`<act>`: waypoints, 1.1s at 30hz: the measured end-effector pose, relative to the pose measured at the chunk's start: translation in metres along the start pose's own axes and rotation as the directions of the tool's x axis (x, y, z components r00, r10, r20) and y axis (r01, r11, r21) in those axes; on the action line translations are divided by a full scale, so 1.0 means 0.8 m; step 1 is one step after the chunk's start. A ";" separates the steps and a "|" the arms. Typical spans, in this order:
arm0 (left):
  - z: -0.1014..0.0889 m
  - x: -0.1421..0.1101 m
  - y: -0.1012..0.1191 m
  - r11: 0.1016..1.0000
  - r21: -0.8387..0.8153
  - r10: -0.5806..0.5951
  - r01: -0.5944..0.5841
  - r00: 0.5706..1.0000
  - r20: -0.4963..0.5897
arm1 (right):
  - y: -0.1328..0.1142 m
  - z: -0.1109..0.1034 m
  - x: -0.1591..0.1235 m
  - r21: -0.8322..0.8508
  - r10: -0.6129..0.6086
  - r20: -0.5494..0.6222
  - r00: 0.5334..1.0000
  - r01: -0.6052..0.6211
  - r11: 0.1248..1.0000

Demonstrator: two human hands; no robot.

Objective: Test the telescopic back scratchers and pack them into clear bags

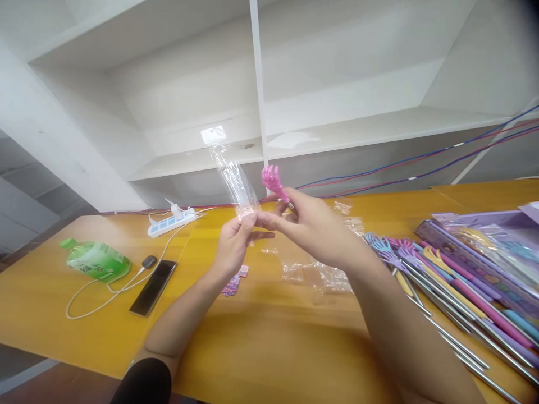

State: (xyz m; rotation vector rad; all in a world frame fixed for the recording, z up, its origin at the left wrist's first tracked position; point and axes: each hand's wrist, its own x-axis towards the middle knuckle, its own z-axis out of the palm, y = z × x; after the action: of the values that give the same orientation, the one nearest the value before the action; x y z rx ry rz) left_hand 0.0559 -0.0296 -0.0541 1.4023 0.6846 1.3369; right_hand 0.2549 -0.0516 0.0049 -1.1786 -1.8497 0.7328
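A clear plastic bag (236,177) with a white hanging tab stands up from my left hand (236,238), pinched at its lower end between thumb and fingers. My right hand (311,224) is closed round a pink hand-shaped back scratcher (273,182), its head pointing up and a bit of metal rod showing below. The thumb and forefinger of that hand reach to the bag's lower end beside my left fingers. The rest of the scratcher is hidden behind my right hand. Below my hands lie small printed cards (231,285) and more clear bags (301,269).
On the right, several back scratchers (455,286) in mixed colours lie beside a purple box (497,219) of bagged ones. To the left are a green bottle (96,261), a phone (154,287), an earbud case (149,261) and a power strip (172,223) with white cables. White shelving (189,84) rises behind.
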 end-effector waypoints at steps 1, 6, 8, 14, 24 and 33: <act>0.001 -0.001 -0.002 1.000 0.021 0.019 -0.019 1.000 -0.025 | 0.000 0.007 0.004 0.040 0.007 0.015 1.000 -0.008 0.999; 0.000 0.000 -0.002 1.000 0.013 0.020 -0.019 0.996 -0.082 | 0.001 0.024 0.008 0.130 -0.058 0.080 0.995 0.047 0.990; -0.004 0.004 0.006 0.998 -0.067 -0.012 0.008 0.998 -0.059 | 0.002 0.021 0.008 0.210 -0.094 0.101 0.990 0.071 0.975; -0.017 0.012 0.033 0.992 -0.108 -0.061 0.068 0.996 0.067 | 0.017 -0.008 0.020 0.281 -0.119 0.277 0.953 0.038 0.959; -0.012 0.011 0.018 1.000 -0.010 -0.029 0.028 0.993 -0.117 | 0.003 -0.024 -0.015 -0.073 -0.154 -0.143 0.978 0.144 0.987; 0.000 0.003 0.041 0.988 -0.072 0.122 -0.136 0.978 -0.169 | -0.019 -0.014 -0.040 -0.197 -0.199 0.223 0.954 0.244 0.949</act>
State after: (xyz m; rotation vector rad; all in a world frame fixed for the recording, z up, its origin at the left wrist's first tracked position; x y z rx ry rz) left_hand 0.0484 -0.0376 -0.0227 1.2979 0.6468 1.5792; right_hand 0.2656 -0.0859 0.0125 -1.0380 -2.2395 0.5417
